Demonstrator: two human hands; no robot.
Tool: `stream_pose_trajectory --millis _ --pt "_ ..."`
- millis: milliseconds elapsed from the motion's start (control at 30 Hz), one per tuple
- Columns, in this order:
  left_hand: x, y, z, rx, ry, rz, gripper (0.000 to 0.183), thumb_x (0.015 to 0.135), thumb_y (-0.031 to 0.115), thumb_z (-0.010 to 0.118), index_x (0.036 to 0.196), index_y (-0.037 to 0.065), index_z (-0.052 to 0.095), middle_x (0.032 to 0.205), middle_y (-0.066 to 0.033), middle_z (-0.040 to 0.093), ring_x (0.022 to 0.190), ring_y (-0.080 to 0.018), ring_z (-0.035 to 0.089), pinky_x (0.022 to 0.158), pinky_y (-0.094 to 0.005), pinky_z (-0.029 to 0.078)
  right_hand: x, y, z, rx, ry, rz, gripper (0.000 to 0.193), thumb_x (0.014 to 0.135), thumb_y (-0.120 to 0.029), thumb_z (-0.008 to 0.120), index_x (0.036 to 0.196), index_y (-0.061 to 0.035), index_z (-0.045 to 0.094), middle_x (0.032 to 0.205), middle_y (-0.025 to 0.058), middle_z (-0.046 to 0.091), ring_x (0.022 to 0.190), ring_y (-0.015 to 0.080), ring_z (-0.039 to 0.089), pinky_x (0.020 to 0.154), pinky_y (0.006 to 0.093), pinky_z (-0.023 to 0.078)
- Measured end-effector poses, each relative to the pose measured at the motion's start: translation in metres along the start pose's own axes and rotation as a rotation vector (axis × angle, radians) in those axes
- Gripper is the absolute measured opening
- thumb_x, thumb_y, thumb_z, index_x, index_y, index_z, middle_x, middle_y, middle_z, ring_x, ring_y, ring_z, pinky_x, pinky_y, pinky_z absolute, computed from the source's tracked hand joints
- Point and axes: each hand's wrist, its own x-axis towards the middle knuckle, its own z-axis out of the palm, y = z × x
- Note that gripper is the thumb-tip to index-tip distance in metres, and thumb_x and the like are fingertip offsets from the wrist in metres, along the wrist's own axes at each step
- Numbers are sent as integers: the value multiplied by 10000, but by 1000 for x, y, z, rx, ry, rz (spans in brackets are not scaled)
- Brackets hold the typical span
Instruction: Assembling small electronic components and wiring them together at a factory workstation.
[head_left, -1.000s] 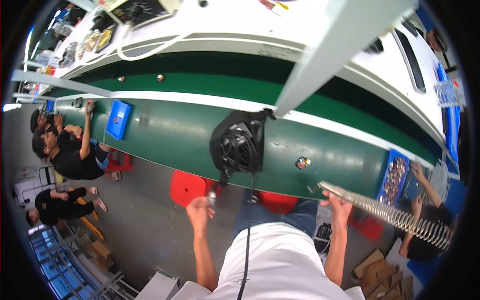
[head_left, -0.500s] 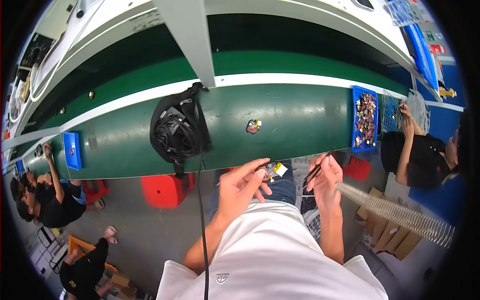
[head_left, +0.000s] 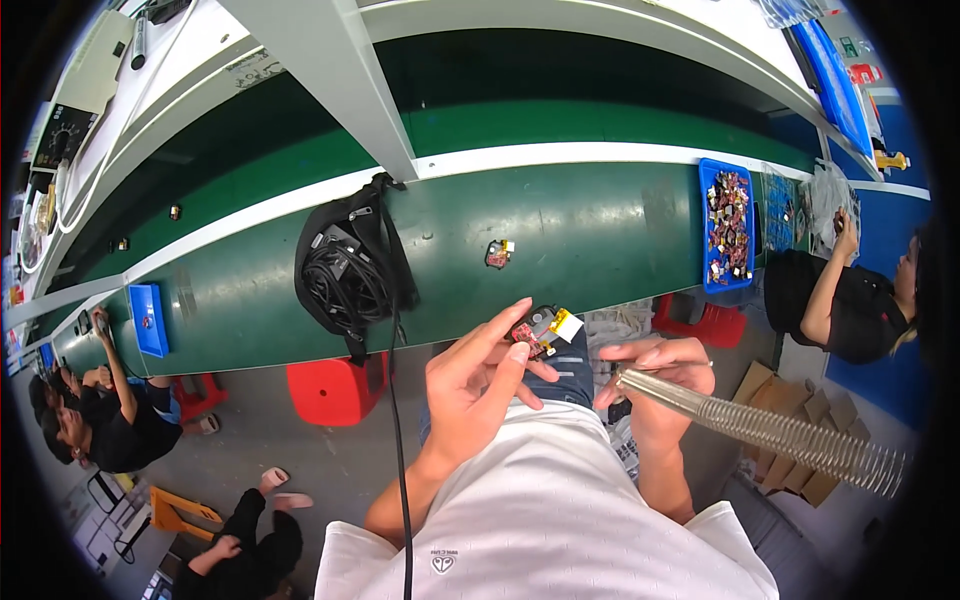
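Between the fingers and thumb of my left hand (head_left: 475,385) is a small electronic assembly (head_left: 540,335), with a black housing, a red circuit board and a yellow-and-white tab. It is held over my lap, just off the table's near edge. My right hand (head_left: 660,385) is to its right and apart from it, fingers bent and pointing left. A pale coiled cord (head_left: 760,415) crosses in front of this hand and hides part of it. Whatever the right fingers hold cannot be made out. A similar small assembly (head_left: 498,254) lies on the green table (head_left: 590,220) ahead.
A black bag (head_left: 350,270) with bundled cable rests on the table. Right of it stands a blue bin (head_left: 712,280) full of small assemblies; another blue bin (head_left: 150,330) is far left. Red stools (head_left: 330,390) line the table. A co-worker (head_left: 850,300) sits at the right.
My right hand has turned, its fingers now pointing left; the dark, thin tool seen in it before no longer shows clearly. My left hand has lifted the assembly slightly toward the table.
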Motion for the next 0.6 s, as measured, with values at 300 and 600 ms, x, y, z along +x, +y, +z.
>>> stream_pose_trajectory --millis 300,600 --pt "-2 1 4 130 42 97 372 955 -61 533 1326 -51 559 1036 -159 643 845 -228 727 556 -271 618 -12 19 -10 -411 -87 -259 261 859 115 661 1012 27 469 872 282 670 733 284 718 491 306 616" --pt "1 1 8 251 140 230 374 928 -106 538 1299 -67 573 1042 -173 645 836 -236 729 574 -279 635 0 15 1 -556 -110 -240 184 861 112 648 1026 105 566 919 305 679 739 331 732 491 321 612"
